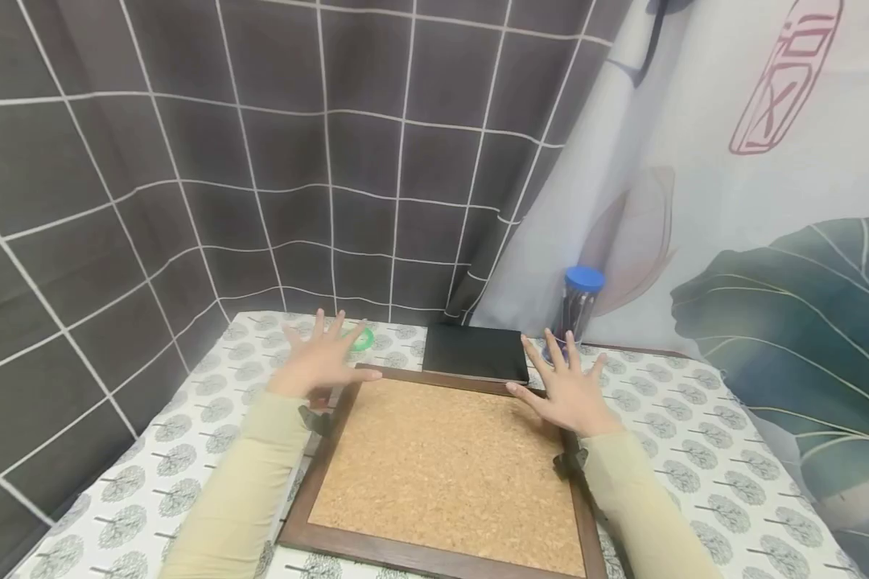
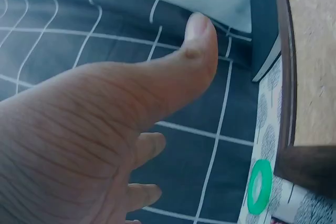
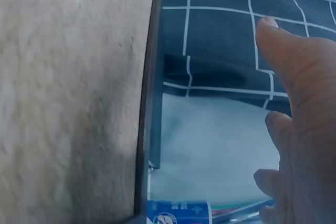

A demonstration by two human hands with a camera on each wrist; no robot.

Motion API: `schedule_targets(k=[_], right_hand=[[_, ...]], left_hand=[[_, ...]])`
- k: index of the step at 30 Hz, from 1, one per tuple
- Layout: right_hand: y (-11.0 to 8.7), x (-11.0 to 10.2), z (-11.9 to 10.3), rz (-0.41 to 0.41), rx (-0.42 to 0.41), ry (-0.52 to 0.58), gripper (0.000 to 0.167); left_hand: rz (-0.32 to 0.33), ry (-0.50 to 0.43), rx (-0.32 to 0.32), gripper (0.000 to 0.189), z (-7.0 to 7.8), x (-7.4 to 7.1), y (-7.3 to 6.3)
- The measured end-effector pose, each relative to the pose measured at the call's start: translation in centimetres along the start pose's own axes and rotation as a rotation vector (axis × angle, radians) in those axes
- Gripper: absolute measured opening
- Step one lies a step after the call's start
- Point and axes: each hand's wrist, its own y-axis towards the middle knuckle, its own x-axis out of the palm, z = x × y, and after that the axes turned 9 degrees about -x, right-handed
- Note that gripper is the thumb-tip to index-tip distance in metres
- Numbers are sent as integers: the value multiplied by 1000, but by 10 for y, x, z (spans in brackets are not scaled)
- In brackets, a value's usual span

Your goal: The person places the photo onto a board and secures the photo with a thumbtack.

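A cork board with a dark brown wooden frame lies on the table. My left hand is spread, with straight fingers, over its far left corner. Over the far right corner my right hand is also spread, palm down. Neither hand holds anything; whether they touch the frame cannot be told. In the left wrist view the thumb stands out, and the board's frame runs along the right. The right wrist view shows the cork surface filling the left side, apart from the fingers.
Behind the board lies a flat black item. A clear jar with a blue lid holds dark slim things beyond my right hand. A green ring lies beyond my left hand. Something reddish shows partly under the left wrist.
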Motion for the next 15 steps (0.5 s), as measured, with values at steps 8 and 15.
schedule_targets(k=[8,15], right_hand=[[-18,-26,53,33,-25,337,63],[-55,-2,117,-8,134,498,47]], left_hand=[[13,-257,-12,102,-53,0,8],[-103,-407,-156,83,-87,18,13]])
